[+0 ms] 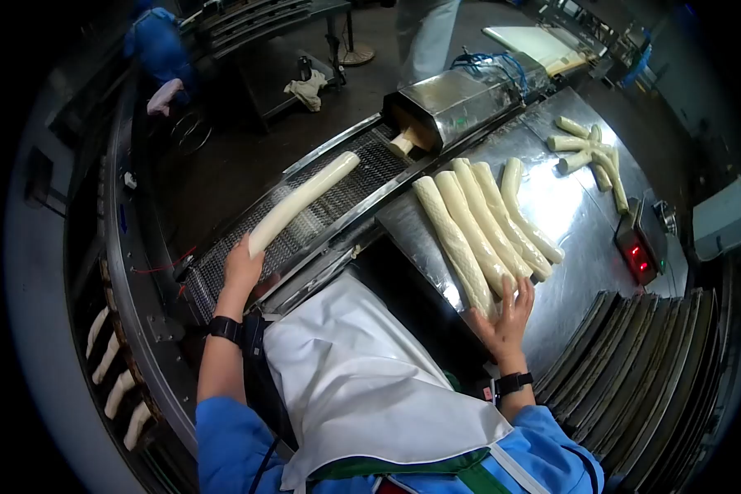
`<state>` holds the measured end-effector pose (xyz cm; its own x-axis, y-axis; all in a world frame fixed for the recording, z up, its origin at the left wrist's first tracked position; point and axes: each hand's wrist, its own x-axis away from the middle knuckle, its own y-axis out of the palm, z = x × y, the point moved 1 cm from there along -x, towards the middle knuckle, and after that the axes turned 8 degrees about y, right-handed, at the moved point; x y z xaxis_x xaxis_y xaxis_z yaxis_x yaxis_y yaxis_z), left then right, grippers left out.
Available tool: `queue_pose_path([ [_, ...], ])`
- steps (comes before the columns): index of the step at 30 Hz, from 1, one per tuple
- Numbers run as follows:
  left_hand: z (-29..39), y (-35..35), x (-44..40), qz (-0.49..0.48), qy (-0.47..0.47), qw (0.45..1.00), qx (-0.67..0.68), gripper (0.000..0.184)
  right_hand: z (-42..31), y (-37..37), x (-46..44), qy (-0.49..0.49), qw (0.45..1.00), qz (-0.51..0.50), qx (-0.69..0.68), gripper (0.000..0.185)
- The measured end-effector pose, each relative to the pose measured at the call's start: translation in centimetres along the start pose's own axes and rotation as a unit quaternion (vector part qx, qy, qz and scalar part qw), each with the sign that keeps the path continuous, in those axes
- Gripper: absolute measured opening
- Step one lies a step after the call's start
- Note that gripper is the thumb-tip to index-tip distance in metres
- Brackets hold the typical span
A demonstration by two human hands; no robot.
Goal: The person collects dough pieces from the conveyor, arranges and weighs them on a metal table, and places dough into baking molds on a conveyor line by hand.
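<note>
A long pale dough roll (305,198) lies slantwise along the mesh conveyor (370,165). My left hand (243,262) is closed around its near end; some of the fingers are hidden. Several similar dough rolls (461,226) lie side by side on the steel table (543,156) to the right. At their near ends rests my right hand (505,323), its fingers apart and the tips touching the dough. Another dough piece (401,145) shows at the mouth of the metal machine housing (469,103) over the conveyor.
Shorter dough pieces (589,152) lie piled farther back on the table, near a scale with a red display (636,253). Stacked metal trays (634,362) stand at the lower right. A rack with dough (111,358) is at far left. A person in blue (160,49) is behind.
</note>
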<state>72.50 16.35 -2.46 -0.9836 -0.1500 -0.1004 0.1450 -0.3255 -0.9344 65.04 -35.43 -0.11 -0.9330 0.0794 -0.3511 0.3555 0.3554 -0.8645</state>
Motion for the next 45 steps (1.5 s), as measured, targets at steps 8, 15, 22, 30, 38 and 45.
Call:
queue_pose_path([
  [8,3.4,-0.5,1.4,-0.017,-0.021,1.0,-0.001,0.052,-0.2,2.5,-3.8,0.071,0.993,-0.069,0.061,0.094],
  [15,2.9,-0.7,4.0,-0.024,0.006,0.999,0.033,0.057,-1.1,3.3,-7.4,0.042,0.972,-0.188,0.132,0.1],
  [22,0.4,-2.3,6.1,-0.01,-0.031,0.999,0.029,0.047,-0.6,2.4,-6.7,-0.097,0.96,-0.231,0.125,0.087],
  [30,-1.1,-2.6,6.5,-0.037,-0.079,0.996,0.024,0.046,0.2,4.7,-4.6,-0.15,0.98,-0.133,0.016,0.067],
  [38,-3.7,-6.8,7.3,0.067,-0.268,0.476,0.835,0.037,-3.9,5.3,-7.0,-0.066,0.97,-0.191,0.133,0.063],
  [45,-4.7,-20.7,10.6,0.561,-0.146,0.615,0.535,0.049,-3.3,7.0,-8.4,-0.004,0.963,-0.215,0.161,0.064],
])
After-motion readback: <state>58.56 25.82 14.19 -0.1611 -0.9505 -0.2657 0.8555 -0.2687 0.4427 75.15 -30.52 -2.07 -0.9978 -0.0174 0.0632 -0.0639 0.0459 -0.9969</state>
